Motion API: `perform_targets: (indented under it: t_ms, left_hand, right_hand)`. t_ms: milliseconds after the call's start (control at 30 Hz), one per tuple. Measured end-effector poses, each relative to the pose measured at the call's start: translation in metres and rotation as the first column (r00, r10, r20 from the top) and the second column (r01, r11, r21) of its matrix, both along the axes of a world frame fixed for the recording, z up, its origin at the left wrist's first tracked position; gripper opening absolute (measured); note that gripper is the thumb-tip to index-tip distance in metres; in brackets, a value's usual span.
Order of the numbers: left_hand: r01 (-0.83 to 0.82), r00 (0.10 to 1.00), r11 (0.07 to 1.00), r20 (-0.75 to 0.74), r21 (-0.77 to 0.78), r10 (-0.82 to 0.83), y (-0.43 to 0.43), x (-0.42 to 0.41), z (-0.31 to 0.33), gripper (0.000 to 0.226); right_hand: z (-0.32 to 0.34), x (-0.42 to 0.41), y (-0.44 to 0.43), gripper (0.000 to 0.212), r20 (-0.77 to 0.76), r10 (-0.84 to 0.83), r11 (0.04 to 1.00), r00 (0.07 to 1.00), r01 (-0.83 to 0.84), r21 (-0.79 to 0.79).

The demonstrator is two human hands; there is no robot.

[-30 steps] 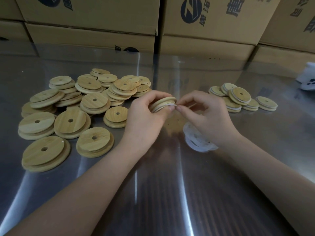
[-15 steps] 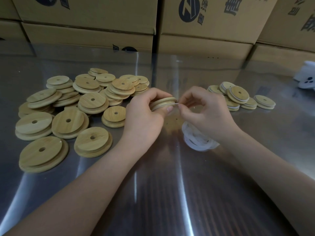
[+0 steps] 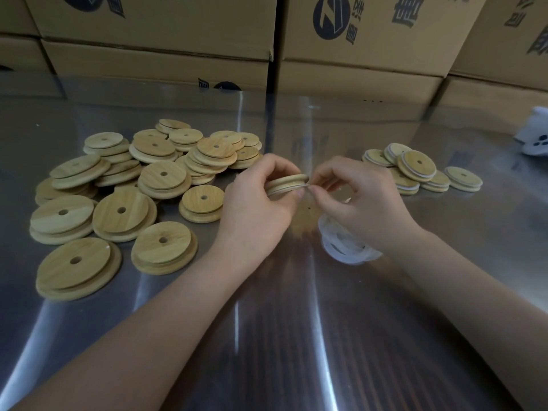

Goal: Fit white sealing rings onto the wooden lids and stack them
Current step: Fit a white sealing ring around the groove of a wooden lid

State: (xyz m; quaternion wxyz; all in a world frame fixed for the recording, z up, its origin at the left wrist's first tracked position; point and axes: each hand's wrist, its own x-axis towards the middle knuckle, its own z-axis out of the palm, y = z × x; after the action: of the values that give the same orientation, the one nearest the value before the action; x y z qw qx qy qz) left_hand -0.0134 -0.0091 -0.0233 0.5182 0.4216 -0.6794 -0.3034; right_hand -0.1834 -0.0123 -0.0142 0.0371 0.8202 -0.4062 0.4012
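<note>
Lid (image 3: 286, 183) in left hand (image 3: 255, 209) grip; right hand (image 3: 361, 203) grip pinches white ring (image 3: 307, 184); carton print (image 3: 332, 22) unreadable.

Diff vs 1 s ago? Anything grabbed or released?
Nothing taken or let go. The left hand still grips the wooden lid edge-on. The right hand still pinches the white sealing ring at its rim, barely shifted. Bare lids, ringed lids and loose rings are unchanged.

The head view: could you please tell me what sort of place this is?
Most likely a small packing or assembly workshop: printed cardboard cartons stacked behind a steel worktable, a loose heap of bare wooden lids, and a smaller group of ringed lids set aside.
</note>
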Motion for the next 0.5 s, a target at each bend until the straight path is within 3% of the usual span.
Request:
perform_targets:
  t_ms: [267, 500]
  left_hand:
    - [0.017, 0.988, 0.999, -0.155, 0.039, -0.011, -0.0029, 0.0013, 0.0003, 0.018]
    - [0.058, 0.979, 0.996, -0.197, 0.071, -0.043, -0.0038, 0.0004, 0.0010, 0.015]
  right_hand:
    - [-0.0044, 0.0027, -0.0009, 0.005, 0.202, 0.007, 0.984, 0.979, -0.043, 0.174]
    - [-0.0050, 0.0043, -0.0002, 0.003, 0.246, -0.015, 0.988, 0.969, -0.023, 0.150]
